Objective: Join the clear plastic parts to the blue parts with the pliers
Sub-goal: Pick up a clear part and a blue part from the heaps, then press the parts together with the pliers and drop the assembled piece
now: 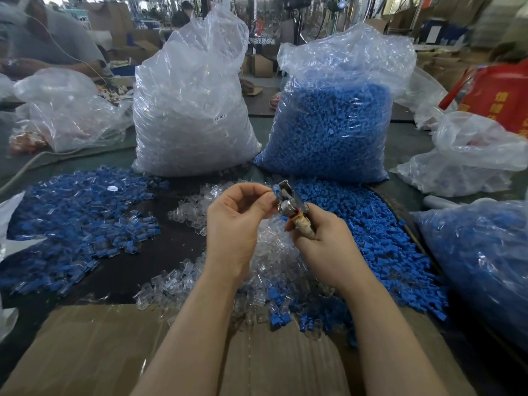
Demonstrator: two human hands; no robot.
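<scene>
Dark green, the worktable (400, 144) stretches through a busy workshop, with a flattened sheet of brown cardboard (94, 350) on its near edge. Raised above the middle of it, a small blue plastic part (276, 190) sits at the metal head of the pliers (288, 200), caught at the left side of the jaws. Whether a clear piece is already on it is too small to tell. The left hand (237, 224) pinches that part between thumb and curled forefinger, right against the pliers' head. The right hand (325, 238) is clenched around the pliers' cloth-wrapped handles, so the part lies above and to the left of that grip, at the tool's far end.

Beneath the hands lies a loose heap of small clear plastic parts (265, 270), spilling onto the cardboard. Just to its right a broad drift of loose blue plastic parts (380, 238) runs back toward a tall clear bag filled with blue parts (331, 121). Beside that, to the left, stands a tall clear bag of clear parts (191, 110). On the left side of the table spreads a pile of blue pieces with clear shells on them (77, 221). Another bag of such pieces (480, 261) lies at the far right, and crumpled plastic bags (468, 155) sit around the edges. A red bag (497, 92) shows at the upper right.
</scene>
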